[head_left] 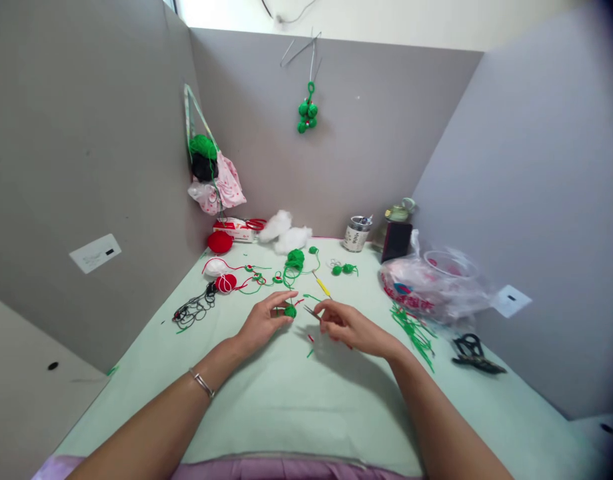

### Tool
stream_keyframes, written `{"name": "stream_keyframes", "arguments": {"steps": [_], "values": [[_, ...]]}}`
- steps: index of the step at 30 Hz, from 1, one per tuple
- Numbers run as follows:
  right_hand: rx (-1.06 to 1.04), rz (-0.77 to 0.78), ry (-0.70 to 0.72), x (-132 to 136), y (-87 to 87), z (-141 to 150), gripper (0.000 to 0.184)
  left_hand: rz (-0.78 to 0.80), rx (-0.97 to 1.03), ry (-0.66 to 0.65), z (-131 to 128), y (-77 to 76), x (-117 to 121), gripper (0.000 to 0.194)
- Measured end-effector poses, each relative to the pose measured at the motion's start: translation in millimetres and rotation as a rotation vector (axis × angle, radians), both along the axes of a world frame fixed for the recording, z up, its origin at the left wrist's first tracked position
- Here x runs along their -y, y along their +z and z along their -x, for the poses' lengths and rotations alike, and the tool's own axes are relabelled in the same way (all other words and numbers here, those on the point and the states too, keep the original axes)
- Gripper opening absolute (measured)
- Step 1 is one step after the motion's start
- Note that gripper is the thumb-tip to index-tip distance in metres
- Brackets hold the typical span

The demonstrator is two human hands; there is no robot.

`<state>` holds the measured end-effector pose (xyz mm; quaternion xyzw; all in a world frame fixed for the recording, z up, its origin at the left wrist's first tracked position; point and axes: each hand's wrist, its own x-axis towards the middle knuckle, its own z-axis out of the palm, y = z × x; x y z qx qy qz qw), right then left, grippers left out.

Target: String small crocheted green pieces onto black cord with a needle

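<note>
In the head view, my left hand (pixel 264 320) pinches a small green yarn ball (pixel 290 311) between thumb and fingers, just above the table. A short red strand (pixel 299 302) shows beside it. My right hand (pixel 345 327) is closed on a pair of small scissors (pixel 312 312), whose metal tips point left toward the ball without touching it; the handles are hidden in my fingers. Snipped red and green yarn ends (pixel 310 345) lie below, between the hands. A yellow-handled crochet hook (pixel 323 287) rests on the table beyond my right hand.
Green yarn (pixel 295 260), red yarn (pixel 225 283) and a tangled black cord (pixel 195 308) lie behind and left. At right are a plastic bag (pixel 426 280), green yarn strips (pixel 414 332) and a black claw clip (pixel 476 355). Grey partitions (pixel 336 167) enclose the table.
</note>
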<state>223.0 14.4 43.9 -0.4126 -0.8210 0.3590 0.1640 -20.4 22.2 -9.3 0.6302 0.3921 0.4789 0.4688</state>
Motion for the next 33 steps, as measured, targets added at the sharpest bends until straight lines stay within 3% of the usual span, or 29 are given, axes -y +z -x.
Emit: {"name": "stream_keyframes", "arguments": {"steps": [7,19,33], "values": [[-0.094,-0.079,-0.097,-5.5,-8.6,10.6,0.044,-0.033,-0.027,-0.028,-0.4,1.2,3.4,0.056],[-0.026,-0.094,-0.079,-7.5,-21.9,17.4,0.041,-0.034,-0.045,-0.100,-5.1,4.1,8.8,0.056],[-0.022,-0.136,-0.097,-4.4,-14.7,14.3,0.041,-0.034,-0.054,-0.123,-4.4,5.5,10.2,0.058]]}}
